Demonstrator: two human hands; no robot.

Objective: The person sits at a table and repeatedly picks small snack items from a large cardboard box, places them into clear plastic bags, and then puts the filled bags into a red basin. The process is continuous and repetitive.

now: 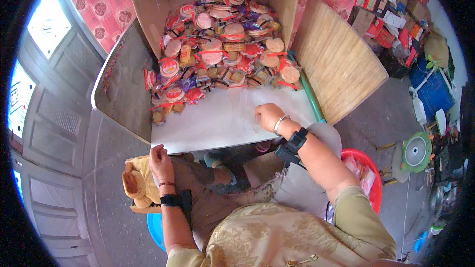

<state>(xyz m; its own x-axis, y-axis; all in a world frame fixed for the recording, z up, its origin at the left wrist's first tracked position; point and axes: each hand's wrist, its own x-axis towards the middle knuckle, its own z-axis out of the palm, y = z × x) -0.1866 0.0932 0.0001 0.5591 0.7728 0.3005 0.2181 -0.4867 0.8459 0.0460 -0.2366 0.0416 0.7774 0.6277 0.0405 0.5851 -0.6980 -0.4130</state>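
My right hand (271, 117) is curled over the white tabletop (219, 118), with a metal bangle and a black strap on its arm. Its fingertips are tucked from sight, and no object shows in it. At the table's front left corner is my left hand (162, 165), fingers bent and palm side hidden. Beyond both hands, a large heap of wrapped snack packets (230, 52) spreads over the back of the tabletop. Round pale wafers or biscuits (212, 52) show through clear wrappers with red edges. A few packets (159, 115) lie nearer the left edge.
An open cardboard box (285, 3) stands behind the heap. Wooden boards flank it at left (126, 78) and right (337, 55). A green bar (311, 94) runs along the right edge. A red basin (377, 189) and a blue basin (155, 226) sit low beside me.
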